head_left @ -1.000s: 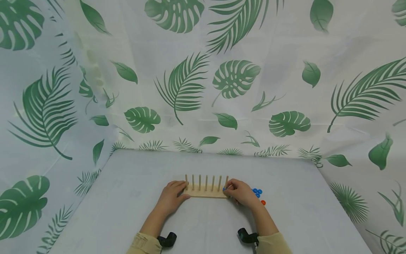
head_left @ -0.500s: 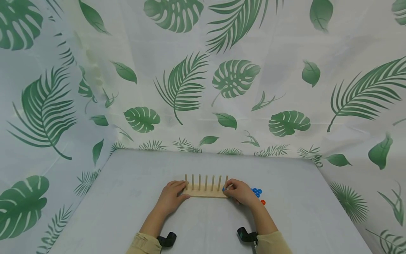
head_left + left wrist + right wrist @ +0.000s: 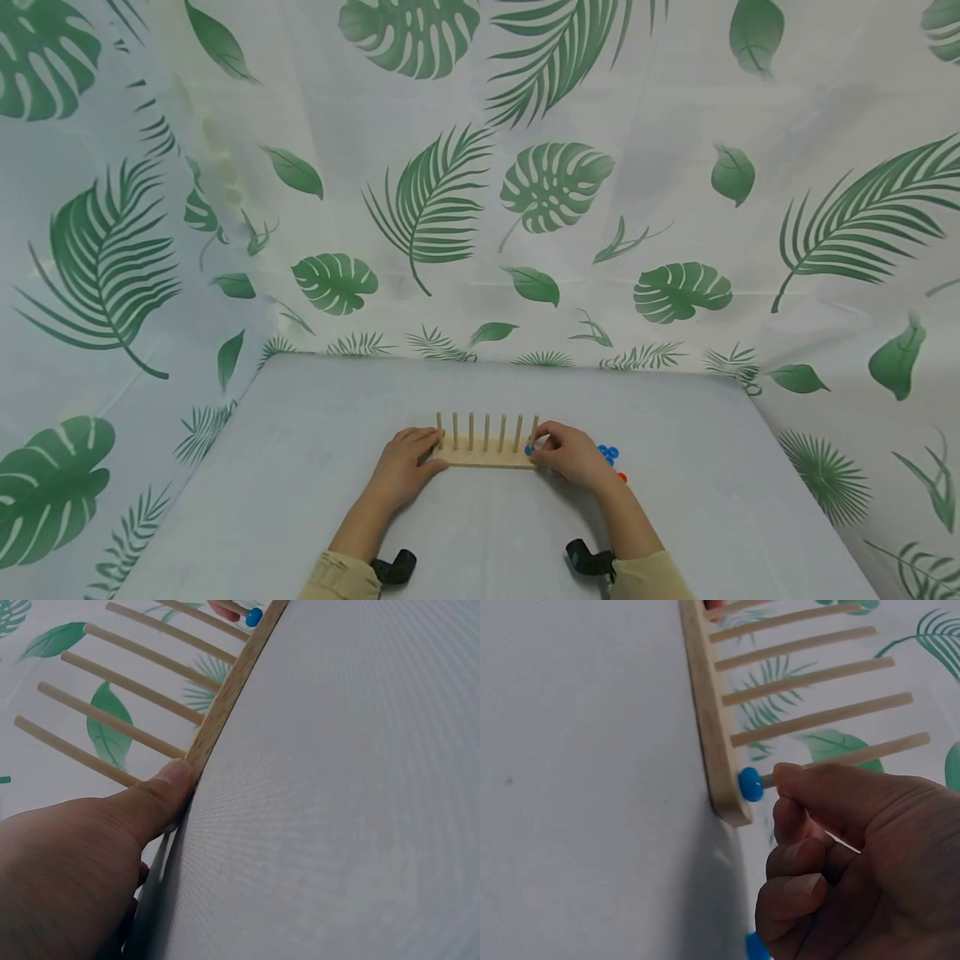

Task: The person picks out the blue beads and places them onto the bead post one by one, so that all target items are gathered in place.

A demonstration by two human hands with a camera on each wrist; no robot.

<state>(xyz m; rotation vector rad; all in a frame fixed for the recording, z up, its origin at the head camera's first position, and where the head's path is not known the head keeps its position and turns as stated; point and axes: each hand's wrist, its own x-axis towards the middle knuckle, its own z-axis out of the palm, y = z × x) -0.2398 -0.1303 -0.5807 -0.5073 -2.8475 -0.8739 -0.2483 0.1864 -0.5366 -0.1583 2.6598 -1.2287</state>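
A pale wooden peg board [image 3: 483, 459] with a row of several upright pegs sits on the table. At its left end my left hand [image 3: 405, 467] grips the base; in the left wrist view its thumb presses the edge of the board [image 3: 223, 696]. My right hand [image 3: 573, 457] is at the other end. In the right wrist view a blue bead [image 3: 751, 784] sits around the rightmost peg [image 3: 892, 748], down by the base. Just above the bead my right thumb and index finger pinch that peg, the other fingers curled. The index fingertip is mostly hidden.
Several loose blue beads [image 3: 612, 452] and an orange-red bead [image 3: 622, 477] lie right of my right hand, partly hidden by it. Black wrist cameras [image 3: 396, 567] stick out from both wrists. A leaf-printed sheet [image 3: 465, 208] hangs behind the white table [image 3: 480, 533].
The blue bead at the rightmost peg shows more clearly from under my right fingertips, which have shifted very slightly off it. My left hand and the board stay in place.
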